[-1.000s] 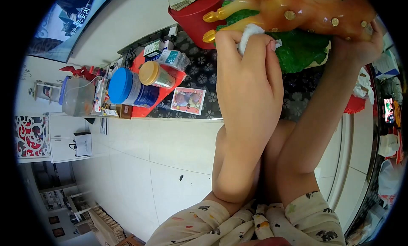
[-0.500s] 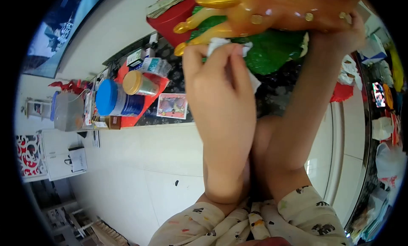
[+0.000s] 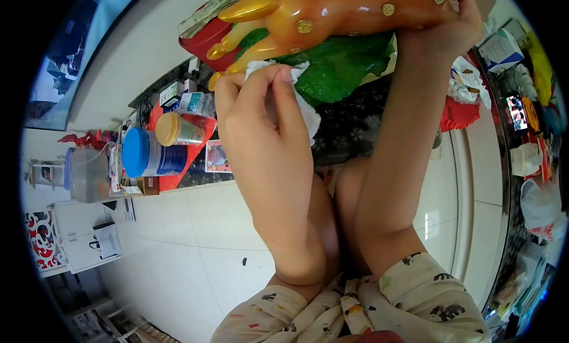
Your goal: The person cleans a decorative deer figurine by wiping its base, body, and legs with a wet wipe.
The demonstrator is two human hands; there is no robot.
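Note:
A glossy orange-brown figurine [image 3: 349,11] with gold-tipped, leg-like projections and gold coin shapes lies across the top of the view, its upper side cut off. Under it is a shiny green leaf-like piece [image 3: 344,64]. My left hand [image 3: 267,106] is closed, pinching a crumpled white tissue [image 3: 308,115] just below the gold-tipped projections; whether the tissue touches them is hidden. At the figurine's right end, my right hand [image 3: 459,26] grips it with bent fingers.
Left on the dark patterned counter [image 3: 349,127] stand a blue-lidded jar [image 3: 137,152], a tan-lidded jar [image 3: 172,130], small boxes and a partly covered card [image 3: 217,156]. A red container [image 3: 210,44] holds banknotes. A lit phone [image 3: 517,112] and bags are at right.
The view has shifted a little. The figurine and both hands appear farther left, and my left hand with the tissue now covers part of the card.

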